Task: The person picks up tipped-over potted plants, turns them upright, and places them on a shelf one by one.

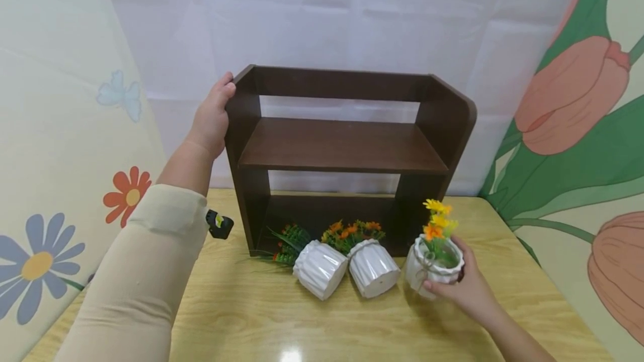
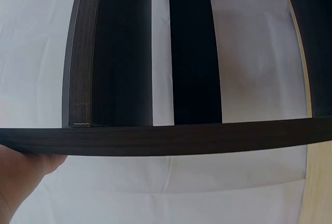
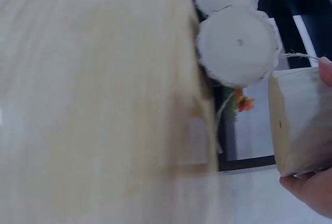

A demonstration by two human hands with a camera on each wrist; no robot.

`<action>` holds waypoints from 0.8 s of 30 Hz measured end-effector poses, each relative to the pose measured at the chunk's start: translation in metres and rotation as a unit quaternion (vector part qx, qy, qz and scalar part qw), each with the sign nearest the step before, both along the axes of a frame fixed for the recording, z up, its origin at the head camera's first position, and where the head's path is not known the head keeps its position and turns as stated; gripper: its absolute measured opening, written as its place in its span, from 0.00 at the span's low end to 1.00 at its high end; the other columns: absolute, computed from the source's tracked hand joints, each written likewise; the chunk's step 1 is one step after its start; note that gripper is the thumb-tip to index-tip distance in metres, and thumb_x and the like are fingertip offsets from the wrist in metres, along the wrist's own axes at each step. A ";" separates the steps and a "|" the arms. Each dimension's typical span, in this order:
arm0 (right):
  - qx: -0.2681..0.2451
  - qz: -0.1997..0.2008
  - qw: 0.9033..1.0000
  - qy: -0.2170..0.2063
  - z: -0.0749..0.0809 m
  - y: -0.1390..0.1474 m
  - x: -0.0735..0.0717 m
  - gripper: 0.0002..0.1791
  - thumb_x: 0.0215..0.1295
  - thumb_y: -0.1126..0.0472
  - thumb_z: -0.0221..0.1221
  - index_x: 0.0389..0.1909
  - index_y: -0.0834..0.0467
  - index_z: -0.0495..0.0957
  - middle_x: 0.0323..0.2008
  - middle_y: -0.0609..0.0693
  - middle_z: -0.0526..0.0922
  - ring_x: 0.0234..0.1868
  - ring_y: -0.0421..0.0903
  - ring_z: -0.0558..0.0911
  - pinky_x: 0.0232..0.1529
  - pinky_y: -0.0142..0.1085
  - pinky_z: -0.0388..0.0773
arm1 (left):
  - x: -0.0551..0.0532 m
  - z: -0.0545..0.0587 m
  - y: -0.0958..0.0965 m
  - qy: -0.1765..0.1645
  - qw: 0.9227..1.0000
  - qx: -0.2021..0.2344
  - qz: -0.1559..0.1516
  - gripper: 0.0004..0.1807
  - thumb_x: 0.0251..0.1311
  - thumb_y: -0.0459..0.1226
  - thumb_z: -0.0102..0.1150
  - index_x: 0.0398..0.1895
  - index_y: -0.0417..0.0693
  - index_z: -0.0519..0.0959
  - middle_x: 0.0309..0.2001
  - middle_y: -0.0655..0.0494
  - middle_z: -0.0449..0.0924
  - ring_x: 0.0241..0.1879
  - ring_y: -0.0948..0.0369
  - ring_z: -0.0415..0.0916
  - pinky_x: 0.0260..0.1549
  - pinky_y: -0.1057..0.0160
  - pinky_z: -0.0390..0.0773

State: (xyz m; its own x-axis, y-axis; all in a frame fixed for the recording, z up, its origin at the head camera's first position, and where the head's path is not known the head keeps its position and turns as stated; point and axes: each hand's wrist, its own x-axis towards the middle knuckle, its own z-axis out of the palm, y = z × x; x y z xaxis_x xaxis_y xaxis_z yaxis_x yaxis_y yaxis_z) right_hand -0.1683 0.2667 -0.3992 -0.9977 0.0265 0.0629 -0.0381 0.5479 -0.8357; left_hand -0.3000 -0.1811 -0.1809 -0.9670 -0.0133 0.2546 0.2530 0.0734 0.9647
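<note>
One dark shelf (image 1: 347,144) stands on the tabletop (image 1: 261,317), the left hand (image 1: 210,122) against its side, finger curl unclear. The right hand (image 1: 470,286) grips a flowering white pot (image 1: 437,277), roughly upright beside two tipped pots (image 1: 320,270) (image 1: 373,270). This looks like the lifting step; next, a steady, level hold seems needed.

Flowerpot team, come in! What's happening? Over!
Left grip touching dark brown wooden shelf. Right grip holding white ribbed ceramic pot, yellow and orange flowers. Two white ceramic pots lying sideways by shelf, maybe in the way.
</note>
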 end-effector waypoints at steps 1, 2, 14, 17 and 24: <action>0.001 0.000 1.000 0.003 0.003 -0.001 0.000 0.64 0.48 0.59 0.75 0.76 0.60 0.39 0.69 0.71 0.57 0.67 0.66 0.64 0.63 0.57 0.66 | 0.000 0.000 0.000 -0.001 1.000 0.000 0.000 0.30 0.75 0.55 0.26 0.78 0.71 0.44 0.80 0.64 0.39 0.76 0.59 0.42 0.75 0.53 0.46; 0.000 0.000 1.000 0.006 0.006 -0.001 -0.001 0.64 0.48 0.59 0.75 0.76 0.60 0.39 0.69 0.71 0.57 0.67 0.66 0.64 0.63 0.57 0.66 | 0.000 -0.001 0.000 -0.001 1.000 0.001 -0.001 0.30 0.75 0.55 0.26 0.78 0.71 0.44 0.80 0.64 0.40 0.76 0.59 0.43 0.75 0.53 0.46; -0.004 0.016 0.999 0.040 0.045 -0.009 -0.004 0.64 0.50 0.59 0.74 0.77 0.58 0.37 0.70 0.69 0.57 0.66 0.64 0.64 0.53 0.30 0.73 | -0.001 -0.003 0.000 0.004 1.000 -0.011 -0.002 0.31 0.75 0.55 0.26 0.79 0.70 0.42 0.80 0.64 0.37 0.77 0.59 0.38 0.76 0.52 0.43; -0.009 0.018 0.999 0.044 0.055 -0.013 -0.005 0.63 0.51 0.59 0.73 0.77 0.57 0.36 0.70 0.68 0.56 0.66 0.63 0.64 0.54 0.34 0.74 | -0.002 -0.003 0.000 0.008 1.000 -0.012 -0.003 0.31 0.75 0.55 0.26 0.79 0.69 0.42 0.80 0.63 0.37 0.77 0.59 0.38 0.76 0.53 0.43; -0.019 0.023 0.998 0.050 0.081 -0.020 -0.008 0.64 0.53 0.59 0.72 0.78 0.54 0.34 0.71 0.67 0.55 0.67 0.63 0.64 0.47 0.24 0.73 | -0.002 -0.004 0.000 0.010 1.000 -0.010 -0.002 0.31 0.74 0.55 0.26 0.79 0.69 0.42 0.80 0.63 0.37 0.77 0.59 0.38 0.76 0.53 0.43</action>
